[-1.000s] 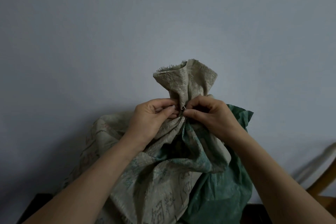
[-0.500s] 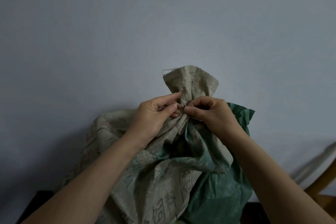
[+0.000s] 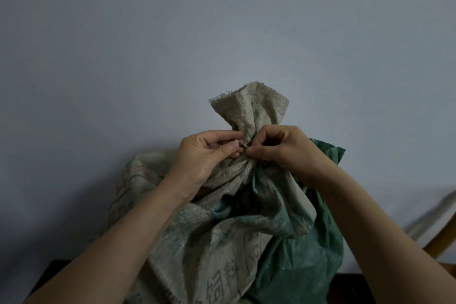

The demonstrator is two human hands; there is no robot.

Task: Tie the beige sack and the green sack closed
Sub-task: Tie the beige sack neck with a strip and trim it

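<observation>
Both bare forearms reached up and inward, hands nearly touching at the fingertips. Left hand point(image 3: 204, 153) palm toward camera, thumb and fingers pinched. Right hand point(image 3: 283, 148) knuckles up, fingers curled, thumb and forefinger pinched.

Dim, flat indoor light, muted colours, soft shadow lower left (wide-angle bending at edges)
</observation>
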